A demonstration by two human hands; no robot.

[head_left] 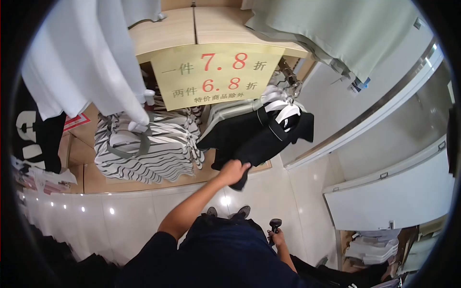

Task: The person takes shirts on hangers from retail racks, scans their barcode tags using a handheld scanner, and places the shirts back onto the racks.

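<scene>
My left hand (pixel 234 173) reaches forward, its fingers closed on the lower edge of a black collared shirt (pixel 245 139). That shirt hangs from a white hanger (pixel 287 113) on the rail and is pulled out at a slant toward me. Low at my right side, my right hand (pixel 277 237) is wrapped round the handle of a dark handheld device (pixel 275 224) with a wider head, which looks like a barcode scanner. Left of the black shirt hang several striped black-and-white shirts (pixel 144 153), packed close together.
A yellow price sign (pixel 218 77) hangs from the wooden shelf (pixel 221 31) above the rail. White garments (pixel 86 53) droop at upper left, a pale green one (pixel 331 29) at upper right. A white cabinet panel (pixel 389 192) stands right, with folded clothes (pixel 372 247) below.
</scene>
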